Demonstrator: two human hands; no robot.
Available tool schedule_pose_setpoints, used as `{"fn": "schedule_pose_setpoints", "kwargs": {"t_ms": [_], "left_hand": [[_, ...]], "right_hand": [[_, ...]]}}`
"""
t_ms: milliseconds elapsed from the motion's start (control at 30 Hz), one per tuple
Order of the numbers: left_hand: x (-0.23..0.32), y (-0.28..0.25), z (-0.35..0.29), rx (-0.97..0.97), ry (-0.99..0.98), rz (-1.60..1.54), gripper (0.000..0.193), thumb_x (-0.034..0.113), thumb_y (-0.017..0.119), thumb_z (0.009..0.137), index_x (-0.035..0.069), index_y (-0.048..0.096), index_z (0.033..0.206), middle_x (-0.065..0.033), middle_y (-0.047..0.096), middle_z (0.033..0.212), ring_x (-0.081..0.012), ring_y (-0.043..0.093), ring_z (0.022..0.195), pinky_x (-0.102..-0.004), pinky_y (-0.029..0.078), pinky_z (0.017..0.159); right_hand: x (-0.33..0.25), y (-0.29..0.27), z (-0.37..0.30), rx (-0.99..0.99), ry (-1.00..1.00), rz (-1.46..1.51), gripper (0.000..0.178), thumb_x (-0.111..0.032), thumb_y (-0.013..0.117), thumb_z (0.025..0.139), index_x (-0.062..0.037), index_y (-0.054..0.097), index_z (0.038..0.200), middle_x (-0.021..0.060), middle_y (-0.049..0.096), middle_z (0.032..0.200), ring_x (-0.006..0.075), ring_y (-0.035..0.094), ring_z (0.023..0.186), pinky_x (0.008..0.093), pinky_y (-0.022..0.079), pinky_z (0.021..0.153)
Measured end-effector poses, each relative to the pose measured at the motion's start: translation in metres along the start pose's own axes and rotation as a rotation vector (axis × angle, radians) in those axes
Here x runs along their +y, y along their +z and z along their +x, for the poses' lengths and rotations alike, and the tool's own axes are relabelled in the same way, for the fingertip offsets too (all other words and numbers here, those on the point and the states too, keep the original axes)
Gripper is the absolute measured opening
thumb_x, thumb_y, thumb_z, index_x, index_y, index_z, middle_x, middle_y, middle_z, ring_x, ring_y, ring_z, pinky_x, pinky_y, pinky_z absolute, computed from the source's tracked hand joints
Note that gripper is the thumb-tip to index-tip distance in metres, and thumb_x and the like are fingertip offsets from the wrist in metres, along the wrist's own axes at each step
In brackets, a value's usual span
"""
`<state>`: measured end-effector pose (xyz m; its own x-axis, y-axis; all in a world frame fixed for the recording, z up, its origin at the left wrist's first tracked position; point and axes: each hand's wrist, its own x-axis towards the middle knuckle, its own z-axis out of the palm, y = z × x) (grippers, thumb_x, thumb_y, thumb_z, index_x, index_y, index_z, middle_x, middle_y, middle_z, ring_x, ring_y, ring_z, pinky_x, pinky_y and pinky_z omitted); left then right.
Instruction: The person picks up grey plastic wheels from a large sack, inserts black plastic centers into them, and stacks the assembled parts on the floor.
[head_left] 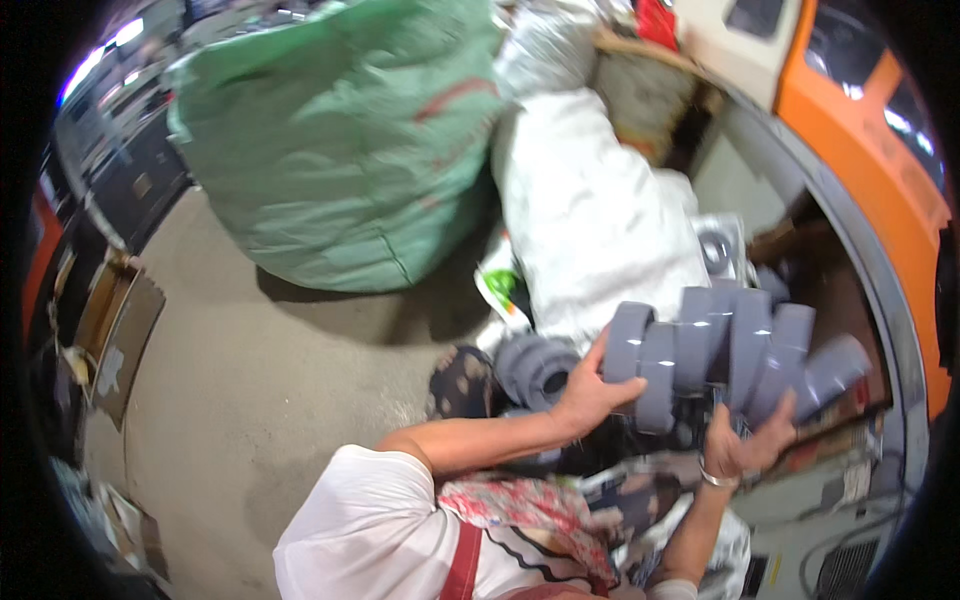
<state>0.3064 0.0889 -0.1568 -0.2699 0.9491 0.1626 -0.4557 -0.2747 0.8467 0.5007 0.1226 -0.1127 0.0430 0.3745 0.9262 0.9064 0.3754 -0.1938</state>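
Note:
A row of grey plastic pipe fittings (694,338) is held up in front of me, several ring-shaped pieces side by side. My left hand (597,395) grips the left end of the row, thumb in front and fingers behind. Under the right part of the row, my right hand (740,445) holds the fittings between thumb and fingers; a bracelet is on that wrist. The rightmost fitting (836,372) is tilted and smeared by motion. More grey fittings (540,370) lie in a pile just beyond my left forearm.
A big green bulk bag (340,150) stands on the floor at the far left, beside a full white sack (595,210). Orange machine panels (860,190) and a curved grey edge (850,215) border the right. Cardboard (125,340) stands at the left.

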Motion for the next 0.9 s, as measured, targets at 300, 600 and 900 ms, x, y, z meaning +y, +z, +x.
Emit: {"fn": "schedule_pose_setpoints", "kwargs": {"t_ms": [300,600,900], "left_hand": [[0.367,-0.069,0.076,0.085,1.064,0.414,0.054,0.026,0.069,0.074,0.000,0.045,0.115,-0.0101,0.056,0.101,-0.0200,0.055,0.089,-0.0327,0.046,0.081],[0.417,-0.275,0.089,0.749,1.022,1.189,0.058,0.040,0.065,0.075,-0.006,0.051,0.107,-0.0146,0.061,0.096,-0.0250,0.056,0.100,-0.0323,0.044,0.085],[0.261,-0.294,0.057,0.445,0.344,1.187,0.067,0.036,0.063,0.078,-0.002,0.039,0.128,-0.0202,0.045,0.127,-0.0291,0.044,0.118,-0.0356,0.037,0.096]], "right_hand": [[-0.289,0.041,0.257,0.664,-0.580,0.615,0.060,-0.020,0.066,0.069,0.0005,0.036,0.117,0.0231,0.046,0.109,0.0352,0.056,0.092,0.0400,0.049,0.080],[-0.376,0.171,0.256,-0.158,-0.883,0.406,0.040,-0.039,0.050,0.082,-0.0026,0.058,0.095,0.0177,0.061,0.090,0.0311,0.059,0.084,0.0419,0.047,0.074],[-0.201,0.172,0.037,-1.152,-0.463,0.311,0.034,-0.029,0.061,0.073,-0.0017,0.063,0.092,0.0189,0.063,0.083,0.0338,0.060,0.081,0.0392,0.048,0.075]]}}
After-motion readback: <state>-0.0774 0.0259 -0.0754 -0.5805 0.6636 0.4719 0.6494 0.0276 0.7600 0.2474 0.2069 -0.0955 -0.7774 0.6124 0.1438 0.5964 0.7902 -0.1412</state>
